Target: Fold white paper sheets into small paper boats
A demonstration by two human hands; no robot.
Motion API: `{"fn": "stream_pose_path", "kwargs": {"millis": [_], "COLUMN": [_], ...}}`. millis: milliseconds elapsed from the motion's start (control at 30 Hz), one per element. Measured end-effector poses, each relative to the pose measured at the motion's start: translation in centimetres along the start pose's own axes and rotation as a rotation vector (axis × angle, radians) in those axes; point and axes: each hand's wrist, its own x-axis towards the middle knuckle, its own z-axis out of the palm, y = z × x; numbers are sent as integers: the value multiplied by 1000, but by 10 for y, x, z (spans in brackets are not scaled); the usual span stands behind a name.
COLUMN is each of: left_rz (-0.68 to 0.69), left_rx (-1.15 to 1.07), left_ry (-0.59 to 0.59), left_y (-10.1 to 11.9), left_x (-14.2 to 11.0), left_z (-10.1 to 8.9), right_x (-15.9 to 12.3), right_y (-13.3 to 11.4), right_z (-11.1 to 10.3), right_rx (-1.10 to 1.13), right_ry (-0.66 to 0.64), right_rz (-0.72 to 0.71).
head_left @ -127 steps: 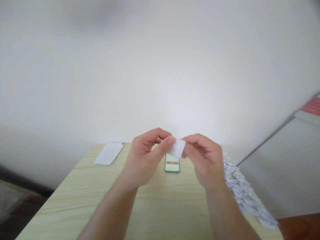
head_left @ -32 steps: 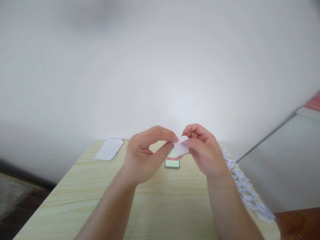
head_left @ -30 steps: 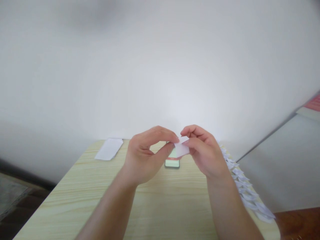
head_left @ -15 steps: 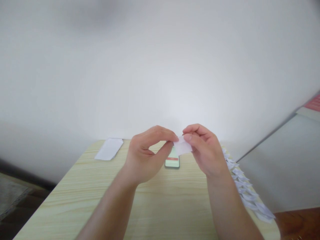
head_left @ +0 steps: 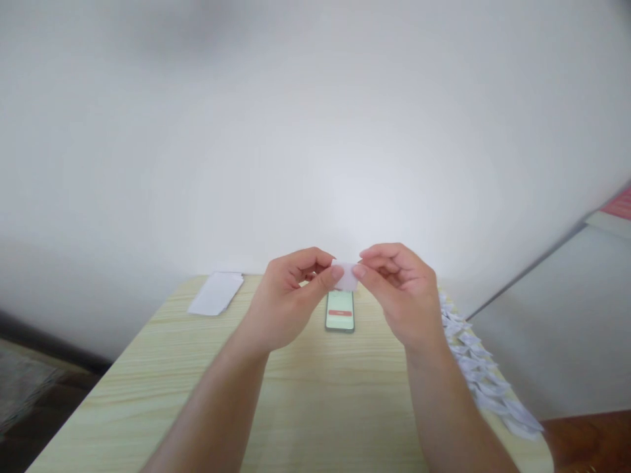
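A small white piece of paper (head_left: 348, 277) is held up above the table between my two hands. My left hand (head_left: 290, 299) pinches its left edge, with the thumb in front and the fingers behind. On the other edge, my right hand (head_left: 407, 289) grips the paper between thumb and fingertips. The paper looks folded, but its creases are too blurred to make out. Below and behind it lies a phone (head_left: 340, 318) with a lit screen and a red bar; its top end is hidden by the paper and my hands.
A stack of white paper sheets (head_left: 215, 293) lies at the table's back left. Several folded white paper pieces (head_left: 486, 374) line the right edge of the light wooden table (head_left: 325, 407). A white wall (head_left: 315, 131) rises directly behind the table.
The paper has shifted slightly left and up. My left thumb now presses on its front face, and the left fingers have curled behind it. More of the phone's screen shows.
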Motion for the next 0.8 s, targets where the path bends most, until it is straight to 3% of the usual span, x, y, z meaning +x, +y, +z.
{"fn": "stream_pose_path", "kwargs": {"millis": [200,333,567,700,800], "left_rz": [57,83,69,61,29], "left_rx": [28,23,-128,-201,-294], "left_ry": [42,82,76,57,-21], "left_y": [1,1,3,4,4], "left_x": [-1,-1,-1,-3,-3], "left_z": [-2,1,4,1,-3], "right_x": [2,2,4,4,4], "right_y": [-2,-4,-3,-1,-2], "right_z": [-8,-10,-6,-7,-10], "right_rx": [-9,-35,36,78,198], "right_ry": [-218,-293,-174,-261,-305], "right_rz": [167,269,205,231,194]}}
